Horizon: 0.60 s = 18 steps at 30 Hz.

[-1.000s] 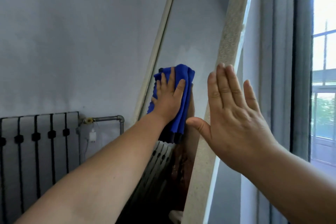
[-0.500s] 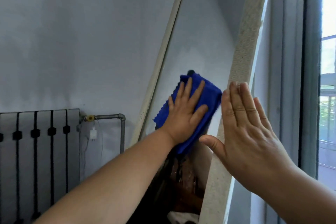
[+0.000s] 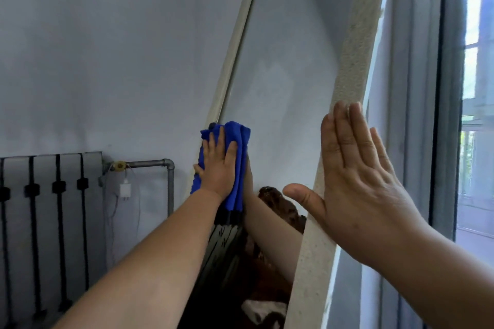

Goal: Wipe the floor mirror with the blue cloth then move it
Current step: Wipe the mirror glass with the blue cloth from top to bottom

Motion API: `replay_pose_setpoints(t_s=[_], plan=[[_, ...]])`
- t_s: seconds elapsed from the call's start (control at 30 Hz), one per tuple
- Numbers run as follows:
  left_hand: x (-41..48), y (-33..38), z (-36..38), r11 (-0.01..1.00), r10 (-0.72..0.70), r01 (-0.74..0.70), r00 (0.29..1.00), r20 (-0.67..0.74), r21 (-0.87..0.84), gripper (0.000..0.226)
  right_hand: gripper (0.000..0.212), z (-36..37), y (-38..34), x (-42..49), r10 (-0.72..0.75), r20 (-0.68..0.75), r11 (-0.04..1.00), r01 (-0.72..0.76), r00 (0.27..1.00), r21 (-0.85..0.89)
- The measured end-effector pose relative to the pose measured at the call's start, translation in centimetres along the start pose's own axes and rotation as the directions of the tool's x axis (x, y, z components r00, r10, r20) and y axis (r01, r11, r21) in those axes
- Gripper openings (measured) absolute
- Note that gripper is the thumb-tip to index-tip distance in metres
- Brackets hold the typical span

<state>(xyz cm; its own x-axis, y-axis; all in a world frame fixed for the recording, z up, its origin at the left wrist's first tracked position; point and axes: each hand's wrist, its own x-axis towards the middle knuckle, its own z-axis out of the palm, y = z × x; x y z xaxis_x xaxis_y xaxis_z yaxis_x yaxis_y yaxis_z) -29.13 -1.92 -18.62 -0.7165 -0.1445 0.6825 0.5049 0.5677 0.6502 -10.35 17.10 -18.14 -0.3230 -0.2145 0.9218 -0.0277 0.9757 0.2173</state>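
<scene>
The tall floor mirror leans against the wall, its pale speckled frame running from upper right to lower middle. My left hand presses the folded blue cloth flat on the glass, close to the mirror's left frame edge. Part of the cloth is hidden under the hand. My right hand lies flat with fingers straight against the right side of the frame, thumb spread out over the glass. The glass reflects my left arm and some dark objects low down.
A radiator with black fittings stands at the lower left, with a grey pipe and a white plug beside it. Grey curtains and a window are right of the mirror.
My left hand has slid the blue cloth leftward across the glass, from near the right frame to the left frame edge. My right hand stays flat on the frame.
</scene>
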Motion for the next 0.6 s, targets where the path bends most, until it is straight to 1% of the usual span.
replay_pose_setpoints(t_s=[0.2, 0.27, 0.33, 0.43, 0.5, 0.6], plan=[[-9.3, -2.9, 0.5, 0.993, -0.096, 0.099, 0.994, 0.043, -0.062, 0.063, 0.099, -0.4, -0.5, -1.5, 0.011, 0.022, 0.999, -0.012, 1.0, 0.032], [-11.4, -2.4, 0.6, 0.994, -0.104, 0.107, 0.993, 0.056, -0.039, 0.064, 0.099, -0.5, -0.6, -1.8, 0.017, 0.021, 0.999, -0.017, 1.0, 0.035], [-10.9, -0.8, 0.5, 0.996, -0.084, 0.086, 0.994, 0.067, -0.036, 0.064, 0.099, -0.6, -0.7, -1.9, 0.019, 0.029, 0.999, -0.021, 0.999, 0.042], [-6.5, 4.1, 0.4, 1.0, 0.022, -0.021, 0.996, 0.083, -0.007, 0.068, 0.099, -0.8, -0.8, -1.8, 0.019, 0.04, 0.998, -0.021, 0.999, 0.055], [-4.0, 8.1, 0.5, 0.994, 0.106, -0.107, 0.99, 0.093, 0.014, 0.065, 0.099, -0.8, -0.8, -2.0, 0.014, 0.047, 0.998, -0.017, 0.999, 0.054], [-4.3, 11.3, 1.1, 0.95, 0.299, -0.307, 0.947, 0.116, 0.06, 0.061, 0.098, -0.7, -0.7, -2.2, 0.011, 0.03, 0.997, -0.013, 0.999, 0.071]])
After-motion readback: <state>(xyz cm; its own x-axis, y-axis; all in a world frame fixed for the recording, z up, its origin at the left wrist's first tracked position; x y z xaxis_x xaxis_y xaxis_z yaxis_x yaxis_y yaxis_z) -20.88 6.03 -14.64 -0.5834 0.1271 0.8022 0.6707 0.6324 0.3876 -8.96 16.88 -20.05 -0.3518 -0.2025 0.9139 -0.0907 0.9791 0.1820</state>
